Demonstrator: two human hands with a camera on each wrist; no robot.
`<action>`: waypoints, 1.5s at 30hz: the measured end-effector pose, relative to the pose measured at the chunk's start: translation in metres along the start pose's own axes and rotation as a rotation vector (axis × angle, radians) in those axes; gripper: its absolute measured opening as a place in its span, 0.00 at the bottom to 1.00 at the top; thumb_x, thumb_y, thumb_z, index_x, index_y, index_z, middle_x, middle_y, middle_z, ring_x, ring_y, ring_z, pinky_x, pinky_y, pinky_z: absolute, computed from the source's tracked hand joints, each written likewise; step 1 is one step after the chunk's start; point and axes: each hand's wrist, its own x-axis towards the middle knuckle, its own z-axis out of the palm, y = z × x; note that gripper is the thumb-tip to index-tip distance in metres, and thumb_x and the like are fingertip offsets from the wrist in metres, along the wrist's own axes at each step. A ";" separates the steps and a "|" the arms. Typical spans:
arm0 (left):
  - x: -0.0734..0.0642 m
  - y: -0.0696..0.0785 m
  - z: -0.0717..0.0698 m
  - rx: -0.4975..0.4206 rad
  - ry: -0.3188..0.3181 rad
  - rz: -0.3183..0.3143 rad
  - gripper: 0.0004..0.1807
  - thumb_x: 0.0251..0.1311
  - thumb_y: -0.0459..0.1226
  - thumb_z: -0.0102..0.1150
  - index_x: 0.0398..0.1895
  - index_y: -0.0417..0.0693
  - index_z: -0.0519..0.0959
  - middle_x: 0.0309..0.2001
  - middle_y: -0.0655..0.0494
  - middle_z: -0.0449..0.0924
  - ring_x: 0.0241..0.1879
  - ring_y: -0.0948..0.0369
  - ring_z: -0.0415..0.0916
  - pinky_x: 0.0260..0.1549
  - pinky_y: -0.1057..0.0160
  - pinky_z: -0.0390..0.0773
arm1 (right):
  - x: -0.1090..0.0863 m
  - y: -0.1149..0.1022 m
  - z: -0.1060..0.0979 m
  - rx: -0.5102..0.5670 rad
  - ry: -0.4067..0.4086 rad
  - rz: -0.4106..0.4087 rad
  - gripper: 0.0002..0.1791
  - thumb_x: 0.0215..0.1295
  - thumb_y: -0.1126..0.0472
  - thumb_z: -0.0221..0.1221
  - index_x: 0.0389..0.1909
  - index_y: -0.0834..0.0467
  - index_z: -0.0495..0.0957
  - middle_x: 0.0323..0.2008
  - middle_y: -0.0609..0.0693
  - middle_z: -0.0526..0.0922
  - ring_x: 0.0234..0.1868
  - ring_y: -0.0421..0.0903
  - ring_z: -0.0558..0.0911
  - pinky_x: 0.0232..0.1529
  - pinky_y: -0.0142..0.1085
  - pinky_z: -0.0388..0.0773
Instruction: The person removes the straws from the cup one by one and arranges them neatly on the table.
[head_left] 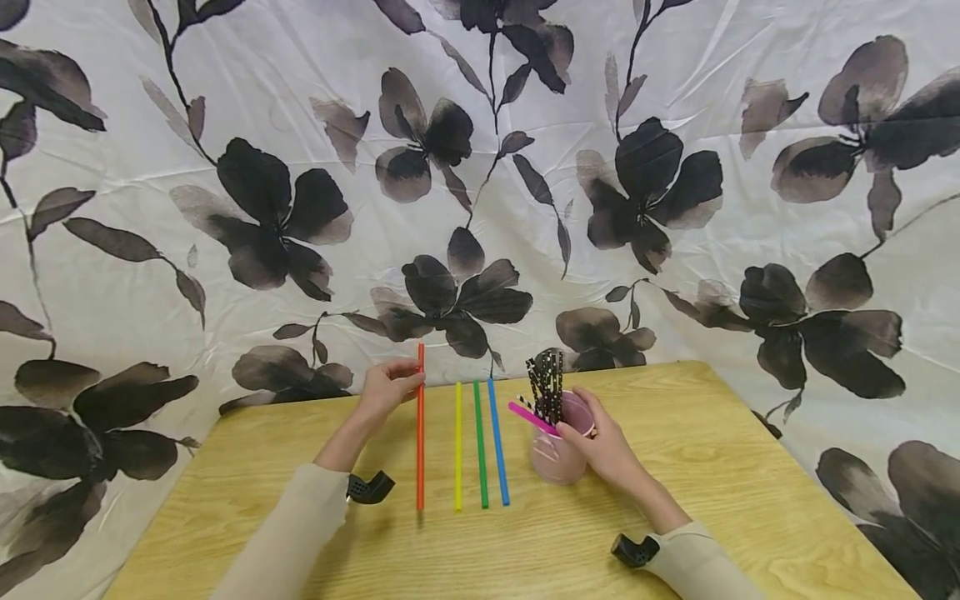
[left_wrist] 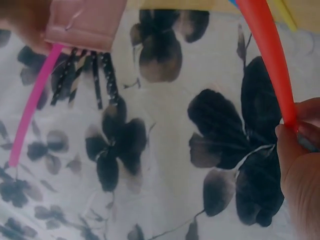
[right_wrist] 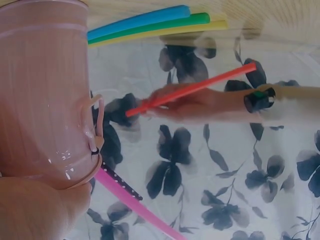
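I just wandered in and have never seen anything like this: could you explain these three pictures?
There is no robot here, just a person working bare-handed. The wide picture comes from a camera worn on the head; the other two, one from each wrist, show the scene upside down. On the wooden table lie a yellow straw, a green straw and a blue straw, side by side. The left hand pinches a red straw. The right hand grips a pink cup near its rim; a pink straw and dark patterned straws stick out of it.
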 end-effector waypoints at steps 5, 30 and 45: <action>0.027 -0.051 -0.005 0.009 -0.030 0.050 0.20 0.49 0.34 0.63 0.47 0.36 0.75 0.36 0.47 0.78 0.29 0.61 0.77 0.28 0.60 0.79 | 0.001 0.002 0.000 -0.006 0.004 0.002 0.35 0.57 0.52 0.58 0.64 0.51 0.55 0.57 0.61 0.64 0.54 0.58 0.67 0.50 0.50 0.67; 0.018 -0.064 0.013 0.135 -0.025 -0.134 0.19 0.49 0.27 0.60 0.46 0.31 0.74 0.34 0.45 0.78 0.26 0.62 0.76 0.29 0.57 0.78 | 0.013 0.040 0.006 -0.034 0.013 0.004 0.37 0.53 0.43 0.58 0.63 0.41 0.54 0.56 0.53 0.67 0.52 0.50 0.70 0.49 0.43 0.70; 0.017 -0.071 0.016 0.174 -0.032 -0.162 0.18 0.46 0.25 0.62 0.44 0.30 0.75 0.33 0.44 0.77 0.27 0.57 0.78 0.28 0.59 0.79 | -0.002 0.000 0.001 0.036 -0.010 0.035 0.35 0.58 0.57 0.58 0.64 0.53 0.54 0.56 0.63 0.65 0.53 0.58 0.68 0.50 0.49 0.68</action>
